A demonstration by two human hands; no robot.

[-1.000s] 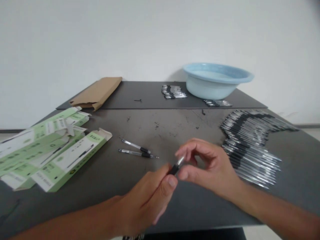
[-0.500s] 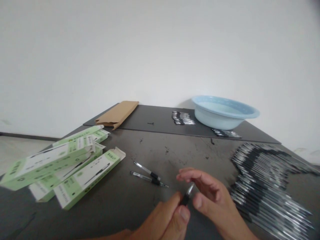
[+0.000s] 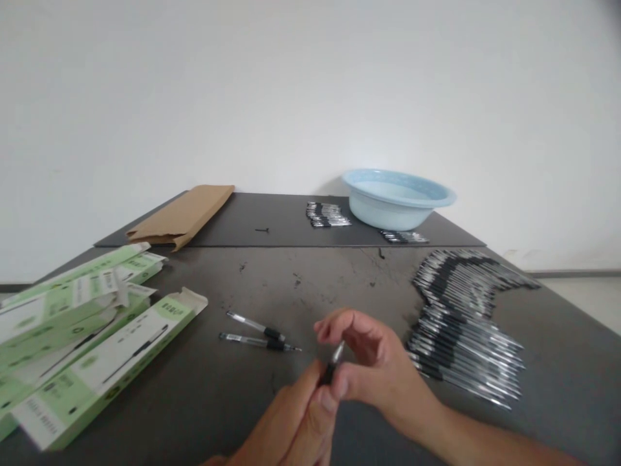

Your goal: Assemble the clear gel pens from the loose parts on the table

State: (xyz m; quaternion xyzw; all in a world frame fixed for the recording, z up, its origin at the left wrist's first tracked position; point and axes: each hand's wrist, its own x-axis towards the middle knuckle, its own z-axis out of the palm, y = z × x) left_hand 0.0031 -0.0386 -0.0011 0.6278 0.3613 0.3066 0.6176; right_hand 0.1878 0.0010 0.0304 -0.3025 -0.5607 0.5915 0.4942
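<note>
My left hand (image 3: 298, 414) is closed round a pen (image 3: 332, 366), its metal tip and black grip pointing up and away from me. Close beside the tip is my right hand (image 3: 381, 369), fingers curled and apart from the thumb. The right thumb lies against or very near the black grip; I cannot tell whether it presses on it. Two clear pens with black grips, an upper one (image 3: 255, 325) and a lower one (image 3: 247, 340), lie on the dark table left of my hands. A large pile of similar pens (image 3: 466, 346) lies to the right.
Green and white pen boxes (image 3: 116, 362) are stacked at the left. A brown paper bag (image 3: 184, 210), a small row of pens (image 3: 326, 215) and a light blue basin (image 3: 388, 210) are at the back. Small black bits (image 3: 381, 254) lie on the table (image 3: 291, 272).
My right hand has come closer to the pen, its thumb now at the grip. The left hand keeps holding the pen. The whole view has shifted, so things appear further left.
</note>
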